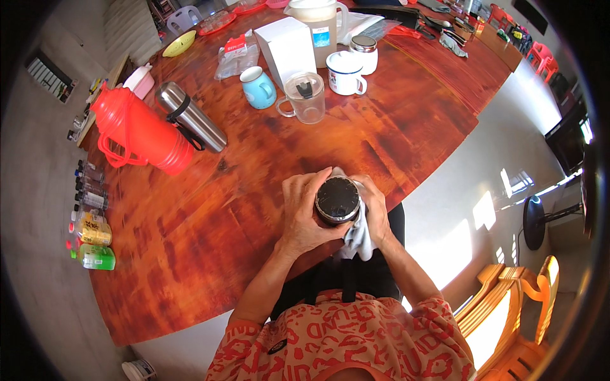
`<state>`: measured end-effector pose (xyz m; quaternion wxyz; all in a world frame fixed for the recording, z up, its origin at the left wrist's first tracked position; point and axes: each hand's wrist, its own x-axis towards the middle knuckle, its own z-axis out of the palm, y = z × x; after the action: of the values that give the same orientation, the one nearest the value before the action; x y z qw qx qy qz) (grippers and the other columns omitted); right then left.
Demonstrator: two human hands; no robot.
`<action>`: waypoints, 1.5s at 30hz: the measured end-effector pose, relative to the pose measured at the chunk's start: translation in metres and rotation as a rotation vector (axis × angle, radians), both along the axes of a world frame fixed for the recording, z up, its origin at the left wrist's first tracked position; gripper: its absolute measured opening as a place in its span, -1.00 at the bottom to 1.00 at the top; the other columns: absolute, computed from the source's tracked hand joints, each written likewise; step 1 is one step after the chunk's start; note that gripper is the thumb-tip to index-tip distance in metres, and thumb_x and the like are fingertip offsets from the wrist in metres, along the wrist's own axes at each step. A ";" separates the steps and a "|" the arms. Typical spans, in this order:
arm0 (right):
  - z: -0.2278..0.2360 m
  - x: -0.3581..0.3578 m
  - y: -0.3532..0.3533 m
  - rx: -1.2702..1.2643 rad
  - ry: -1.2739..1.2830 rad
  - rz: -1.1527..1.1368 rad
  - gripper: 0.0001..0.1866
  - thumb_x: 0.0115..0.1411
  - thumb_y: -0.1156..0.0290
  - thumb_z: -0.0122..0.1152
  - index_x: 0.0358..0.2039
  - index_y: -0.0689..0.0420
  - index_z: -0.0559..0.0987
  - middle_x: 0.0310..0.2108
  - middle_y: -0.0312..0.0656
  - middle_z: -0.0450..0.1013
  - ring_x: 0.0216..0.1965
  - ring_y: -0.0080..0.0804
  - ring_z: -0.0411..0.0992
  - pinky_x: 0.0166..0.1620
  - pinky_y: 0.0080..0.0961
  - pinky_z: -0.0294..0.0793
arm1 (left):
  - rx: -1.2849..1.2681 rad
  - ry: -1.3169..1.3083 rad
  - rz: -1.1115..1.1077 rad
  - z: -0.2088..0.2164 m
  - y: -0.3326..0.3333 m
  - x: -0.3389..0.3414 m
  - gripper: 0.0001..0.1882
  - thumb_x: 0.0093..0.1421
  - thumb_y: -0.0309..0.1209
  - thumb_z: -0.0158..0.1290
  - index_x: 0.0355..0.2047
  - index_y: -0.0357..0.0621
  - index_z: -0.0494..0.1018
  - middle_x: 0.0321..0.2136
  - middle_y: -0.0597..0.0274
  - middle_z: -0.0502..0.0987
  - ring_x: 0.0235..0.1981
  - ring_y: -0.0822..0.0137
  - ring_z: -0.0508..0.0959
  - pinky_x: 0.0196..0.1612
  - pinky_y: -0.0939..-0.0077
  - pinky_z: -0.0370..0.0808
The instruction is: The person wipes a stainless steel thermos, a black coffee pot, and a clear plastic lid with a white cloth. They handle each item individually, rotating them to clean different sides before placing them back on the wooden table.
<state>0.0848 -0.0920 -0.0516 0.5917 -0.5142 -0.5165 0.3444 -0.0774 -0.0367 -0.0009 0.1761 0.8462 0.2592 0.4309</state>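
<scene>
A round container [337, 200] with a scuffed black top and a silver rim stands between the two hands, over the near edge of the counter [222, 235]; whether it rests on the wood cannot be told. The left hand [300, 213] is half closed around its left side, fingers along the far part and thumb across the near part. The right hand [375, 209] is curled along its right side, pressing a pale cloth [359, 235] against it, with the cloth's loose end hanging down toward the person's lap. Farther out, toward the far edge, a clear mug [311, 109] stands just in front of a tall white box [289, 54]. A light blue mug [258, 89] is left of the box, and a lidded white mug [344, 75] is to the right, near a jar [365, 56] with a silver lid. A large pitcher [323, 38] stands behind them. Toward the left edge, a steel flask [194, 117] stands beside a red jug [143, 133]. Past that edge is a row of bottles [95, 232]. A yellow dish [179, 44] lies by the far left corner. Off the right side, well apart from the counter, is a wooden chair [505, 311].
</scene>
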 end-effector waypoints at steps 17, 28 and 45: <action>0.015 0.017 -0.030 0.003 -0.018 0.213 -0.37 0.23 0.26 0.04 0.25 0.20 0.14 0.20 -0.05 0.05 0.27 -0.17 0.02 0.28 -0.33 -0.03 | -0.192 -0.009 0.011 0.001 -0.012 0.003 -0.13 -0.28 -0.41 0.37 0.12 -0.13 0.27 -0.17 0.15 0.38 -0.12 0.12 0.34 -0.07 0.23 0.32; -0.013 0.024 -0.002 -0.047 -0.568 0.177 -0.47 -0.01 0.56 -0.03 0.06 0.24 0.38 0.03 -0.01 0.27 0.06 -0.03 0.22 0.15 -0.25 0.23 | -0.152 -0.002 0.066 -0.001 -0.009 0.001 0.01 -0.44 -0.24 0.50 0.08 -0.15 0.27 -0.10 0.13 0.36 -0.03 0.13 0.32 0.02 0.25 0.32; 0.011 0.037 0.057 -0.264 0.209 0.148 -0.53 0.05 0.66 0.02 0.02 0.09 0.41 -0.29 -0.21 0.44 -0.33 -0.50 0.44 -0.25 -0.54 0.44 | -0.009 -0.145 0.214 -0.023 -0.017 -0.026 0.27 -0.49 -0.04 0.51 0.16 -0.17 -0.03 0.12 -0.07 0.08 0.15 -0.01 0.13 0.15 0.12 0.19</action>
<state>0.1221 -0.0348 -0.0405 0.5424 -0.5097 -0.4389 0.5033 -0.1029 -0.0533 -0.0235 0.1510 0.7796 0.3366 0.5060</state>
